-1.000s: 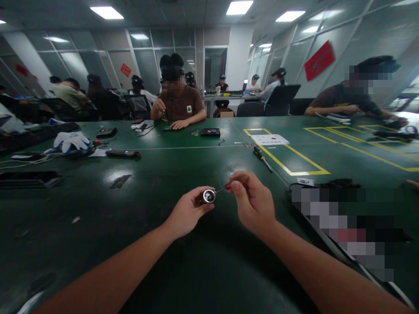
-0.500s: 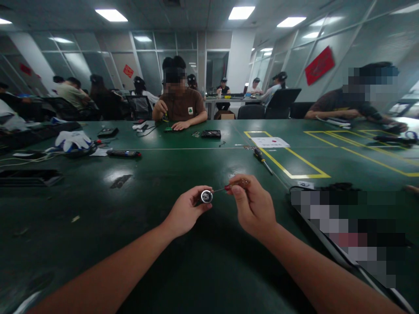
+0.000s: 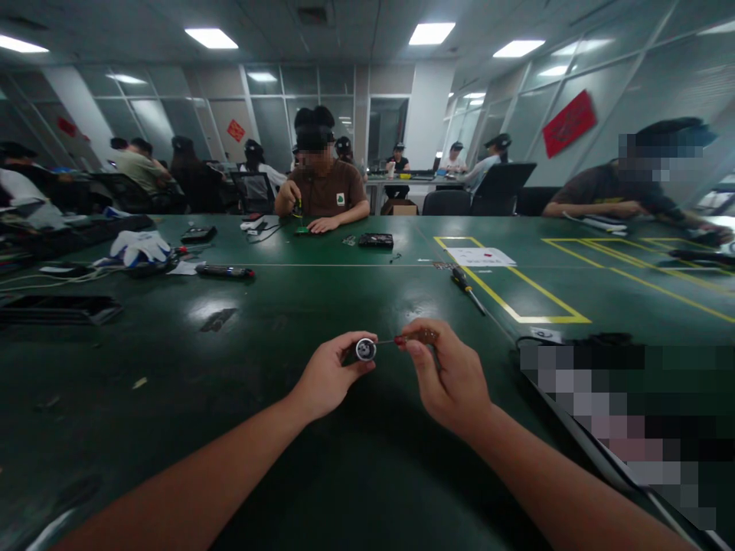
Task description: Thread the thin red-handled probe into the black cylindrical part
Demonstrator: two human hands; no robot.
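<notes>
Between the thumb and fingers of my left hand (image 3: 330, 376) is a small round metal-rimmed part (image 3: 366, 350), its open end facing me. Dark and light details show inside the rim, too small to name. My right hand (image 3: 453, 375) pinches a screwdriver (image 3: 426, 335) by its reddish-brown translucent handle. The thin shaft points left and its tip meets the side of the round part; the exact contact is hidden. Both hands are held above the green table (image 3: 344, 474).
A black-and-yellow screwdriver (image 3: 467, 289) lies ahead on the right, near a white sheet (image 3: 481, 257) and yellow tape. White gloves (image 3: 139, 248), a dark pen-like tool (image 3: 225, 271) and a black tray (image 3: 60, 309) lie left. A person (image 3: 327, 184) works across the table.
The whole view has shifted slightly, so everything sits a little lower and to the right. My right fingers have turned a little on the screwdriver handle; both hands keep their holds.
</notes>
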